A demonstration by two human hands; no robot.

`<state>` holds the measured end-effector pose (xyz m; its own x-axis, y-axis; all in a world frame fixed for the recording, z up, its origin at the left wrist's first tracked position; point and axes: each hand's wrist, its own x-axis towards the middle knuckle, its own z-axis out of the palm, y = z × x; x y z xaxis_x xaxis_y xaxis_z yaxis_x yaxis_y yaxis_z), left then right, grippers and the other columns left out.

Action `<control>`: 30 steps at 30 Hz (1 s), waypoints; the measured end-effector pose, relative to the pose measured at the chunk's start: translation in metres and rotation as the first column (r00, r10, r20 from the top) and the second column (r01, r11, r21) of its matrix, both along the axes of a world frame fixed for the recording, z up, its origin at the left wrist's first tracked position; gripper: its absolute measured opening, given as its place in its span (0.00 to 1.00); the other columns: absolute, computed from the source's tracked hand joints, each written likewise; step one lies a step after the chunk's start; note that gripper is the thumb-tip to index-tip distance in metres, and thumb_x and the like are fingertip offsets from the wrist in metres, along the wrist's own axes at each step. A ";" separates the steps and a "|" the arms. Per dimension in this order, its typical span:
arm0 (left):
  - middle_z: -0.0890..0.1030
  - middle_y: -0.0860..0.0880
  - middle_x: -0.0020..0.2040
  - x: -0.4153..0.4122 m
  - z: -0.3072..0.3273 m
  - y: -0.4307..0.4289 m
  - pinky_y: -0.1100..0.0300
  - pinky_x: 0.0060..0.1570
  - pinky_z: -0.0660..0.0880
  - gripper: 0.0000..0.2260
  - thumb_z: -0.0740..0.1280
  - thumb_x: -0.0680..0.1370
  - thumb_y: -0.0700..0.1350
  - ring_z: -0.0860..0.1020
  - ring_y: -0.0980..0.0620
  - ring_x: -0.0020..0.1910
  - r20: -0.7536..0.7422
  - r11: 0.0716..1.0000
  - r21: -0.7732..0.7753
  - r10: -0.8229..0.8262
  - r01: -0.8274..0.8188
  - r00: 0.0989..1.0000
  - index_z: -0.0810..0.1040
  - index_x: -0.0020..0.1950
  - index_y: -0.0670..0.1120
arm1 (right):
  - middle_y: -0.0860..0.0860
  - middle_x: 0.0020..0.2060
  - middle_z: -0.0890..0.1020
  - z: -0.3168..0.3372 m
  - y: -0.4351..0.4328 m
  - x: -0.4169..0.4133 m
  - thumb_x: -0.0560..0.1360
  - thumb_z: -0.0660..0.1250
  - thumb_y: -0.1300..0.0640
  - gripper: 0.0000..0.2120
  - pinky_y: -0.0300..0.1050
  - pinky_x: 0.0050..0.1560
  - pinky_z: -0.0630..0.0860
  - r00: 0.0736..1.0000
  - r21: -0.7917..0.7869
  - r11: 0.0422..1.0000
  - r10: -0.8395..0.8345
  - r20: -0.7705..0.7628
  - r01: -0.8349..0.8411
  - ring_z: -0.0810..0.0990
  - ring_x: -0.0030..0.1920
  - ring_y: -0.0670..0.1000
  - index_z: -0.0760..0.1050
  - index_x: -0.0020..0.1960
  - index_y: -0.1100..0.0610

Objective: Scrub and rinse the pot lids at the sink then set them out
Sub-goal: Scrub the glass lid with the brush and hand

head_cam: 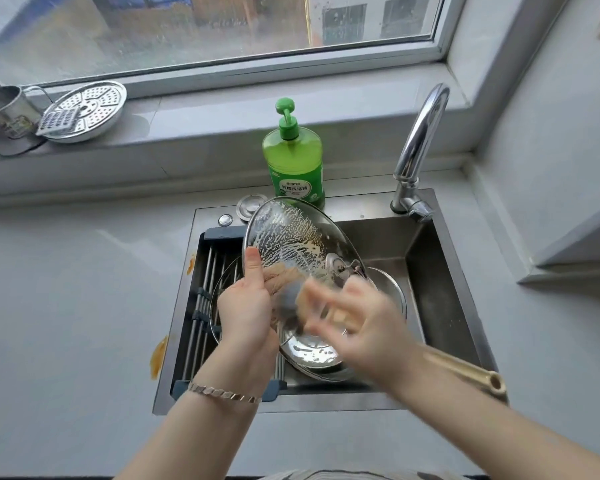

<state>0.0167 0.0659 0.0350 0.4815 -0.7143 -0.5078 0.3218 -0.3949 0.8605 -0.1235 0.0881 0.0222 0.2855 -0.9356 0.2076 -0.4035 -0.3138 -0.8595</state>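
Left grip: left hand (pixel 246 306) clamped on the left rim of the glass lid (pixel 291 244), thumb on the upper face, fingers showing through the glass underneath.
Right grip: right hand (pixel 357 317) is motion-blurred against the lid's lower part; something pale sits in the fingers, can't tell what, and can't tell if the grip is closed on it.
Lid position: held tilted above the sink (pixel 440 258), high edge toward the soap bottle (pixel 295 161).
Lid look: clear glass, metal rim, streaked suds over the upper half, metal knob fitting near centre.
Below: second lid (pixel 312 355) lying in the basin, suds on it too; another rim shows on the drain rack (pixel 205 292) at the sink's left.
Around: tap (pixel 420 143) at back right, no water visible from it. Orange-brown smears (pixel 160 355) on the table by the sink's left edge.
Sill: steamer plate (pixel 90 109), grater (pixel 54 121), metal cup (pixel 2 119).
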 end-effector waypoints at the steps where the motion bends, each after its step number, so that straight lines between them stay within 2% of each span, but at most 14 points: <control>1: 0.84 0.45 0.33 0.001 0.000 0.000 0.57 0.32 0.78 0.23 0.61 0.74 0.61 0.82 0.49 0.29 -0.015 1.000 0.006 0.000 0.000 1.000 0.80 0.40 0.41 | 0.43 0.34 0.67 0.000 0.013 0.003 0.66 0.69 0.40 0.24 0.34 0.33 0.71 0.996 -0.006 0.996 0.093 0.005 -0.093 0.70 0.32 0.45 0.64 0.58 0.23; 3: 0.85 0.43 0.37 0.006 -0.001 0.000 0.51 0.39 0.80 0.25 0.61 0.72 0.62 0.84 0.46 0.35 -0.061 1.000 0.018 -0.006 0.007 0.998 0.80 0.43 0.40 | 0.43 0.34 0.67 -0.007 0.007 -0.007 0.67 0.69 0.41 0.21 0.36 0.34 0.72 0.997 0.006 0.997 0.079 -0.021 -0.079 0.70 0.33 0.45 0.68 0.56 0.25; 6: 0.85 0.44 0.36 0.010 0.002 -0.002 0.54 0.35 0.81 0.23 0.61 0.73 0.61 0.84 0.47 0.35 -0.102 1.000 -0.008 0.017 -0.018 0.995 0.79 0.43 0.41 | 0.47 0.34 0.69 -0.023 -0.024 -0.023 0.68 0.74 0.52 0.22 0.44 0.40 0.73 0.986 0.115 0.979 -0.167 -0.014 0.168 0.71 0.34 0.48 0.75 0.59 0.39; 11: 0.84 0.45 0.34 0.015 0.004 -0.002 0.54 0.35 0.82 0.22 0.60 0.75 0.60 0.83 0.49 0.33 -0.112 0.999 -0.002 0.047 -0.048 0.993 0.78 0.44 0.41 | 0.41 0.34 0.66 -0.018 0.021 -0.007 0.68 0.69 0.41 0.24 0.36 0.31 0.73 0.991 -0.004 0.991 0.130 -0.014 -0.130 0.70 0.31 0.47 0.68 0.63 0.32; 13: 0.84 0.46 0.34 0.017 0.005 -0.001 0.55 0.33 0.81 0.21 0.60 0.75 0.60 0.83 0.50 0.32 -0.125 0.999 -0.002 0.049 -0.050 0.991 0.77 0.45 0.42 | 0.45 0.34 0.68 -0.026 -0.005 -0.020 0.68 0.73 0.50 0.19 0.42 0.37 0.74 0.999 0.054 0.997 -0.047 0.001 0.047 0.71 0.33 0.46 0.74 0.54 0.32; 15: 0.84 0.46 0.34 0.018 0.006 -0.002 0.52 0.37 0.81 0.20 0.61 0.75 0.59 0.84 0.50 0.33 -0.155 0.998 -0.011 0.056 -0.059 0.986 0.77 0.44 0.42 | 0.48 0.33 0.69 -0.034 -0.024 -0.029 0.68 0.74 0.55 0.21 0.43 0.41 0.72 0.976 0.165 0.967 -0.208 0.060 0.195 0.70 0.34 0.46 0.73 0.50 0.31; 18: 0.84 0.47 0.32 0.019 0.008 -0.005 0.51 0.40 0.81 0.19 0.61 0.75 0.59 0.83 0.50 0.31 -0.159 0.998 0.006 0.065 -0.065 0.985 0.76 0.43 0.42 | 0.43 0.34 0.68 -0.027 0.006 -0.010 0.66 0.72 0.43 0.19 0.35 0.35 0.70 0.996 0.101 0.995 -0.014 0.090 0.005 0.70 0.33 0.42 0.73 0.52 0.26; 20: 0.84 0.47 0.32 0.020 0.007 -0.004 0.50 0.40 0.81 0.20 0.61 0.75 0.60 0.83 0.50 0.31 -0.172 0.997 0.021 0.072 -0.069 0.982 0.76 0.44 0.43 | 0.42 0.35 0.69 -0.028 0.021 -0.008 0.65 0.70 0.36 0.20 0.35 0.33 0.72 0.989 0.111 0.987 0.100 0.112 -0.112 0.71 0.34 0.42 0.70 0.55 0.25; 22: 0.84 0.46 0.33 0.022 0.006 -0.003 0.50 0.43 0.80 0.20 0.61 0.75 0.60 0.83 0.50 0.32 -0.196 0.997 0.034 0.076 -0.071 0.978 0.76 0.44 0.43 | 0.45 0.35 0.73 -0.035 -0.004 -0.022 0.66 0.72 0.41 0.16 0.43 0.39 0.74 0.990 0.174 0.981 -0.100 0.101 0.081 0.71 0.34 0.43 0.75 0.51 0.29; 24: 0.85 0.46 0.34 0.024 0.007 -0.003 0.50 0.46 0.79 0.20 0.61 0.74 0.61 0.84 0.50 0.34 -0.224 0.997 0.037 0.081 -0.074 0.971 0.77 0.46 0.43 | 0.53 0.34 0.73 -0.045 -0.023 -0.038 0.69 0.73 0.50 0.16 0.48 0.44 0.74 0.955 0.362 0.899 -0.289 0.066 0.247 0.70 0.36 0.47 0.77 0.56 0.39; 25: 0.85 0.46 0.35 0.024 0.008 -0.004 0.50 0.46 0.80 0.20 0.61 0.74 0.61 0.84 0.50 0.34 -0.224 0.997 0.035 0.079 -0.073 0.971 0.77 0.46 0.43 | 0.52 0.34 0.72 -0.049 -0.020 -0.040 0.69 0.73 0.51 0.16 0.44 0.42 0.73 0.949 0.381 0.890 -0.303 0.084 0.250 0.70 0.36 0.48 0.77 0.56 0.41; 27: 0.85 0.47 0.34 0.026 0.011 -0.006 0.51 0.42 0.81 0.21 0.61 0.74 0.61 0.84 0.50 0.34 -0.197 0.997 0.028 0.071 -0.067 0.978 0.77 0.47 0.43 | 0.44 0.34 0.72 -0.048 0.005 -0.028 0.67 0.75 0.50 0.17 0.34 0.39 0.71 0.963 0.313 0.943 -0.181 0.199 0.113 0.72 0.35 0.45 0.77 0.52 0.35; 29: 0.85 0.46 0.37 0.026 0.013 -0.008 0.47 0.47 0.80 0.21 0.60 0.75 0.62 0.84 0.49 0.36 -0.188 0.996 0.035 0.082 -0.077 0.979 0.77 0.47 0.43 | 0.42 0.33 0.71 -0.045 0.027 -0.020 0.64 0.76 0.48 0.19 0.27 0.38 0.70 0.959 0.277 0.961 -0.053 0.278 -0.027 0.72 0.33 0.40 0.77 0.51 0.32; 30: 0.85 0.45 0.39 0.026 0.013 -0.008 0.45 0.51 0.78 0.21 0.60 0.75 0.62 0.84 0.48 0.39 -0.187 0.996 0.040 0.090 -0.084 0.978 0.77 0.47 0.43 | 0.43 0.33 0.71 -0.048 0.022 -0.024 0.64 0.77 0.48 0.19 0.28 0.38 0.70 0.958 0.298 0.954 -0.106 0.267 0.022 0.72 0.33 0.40 0.77 0.50 0.32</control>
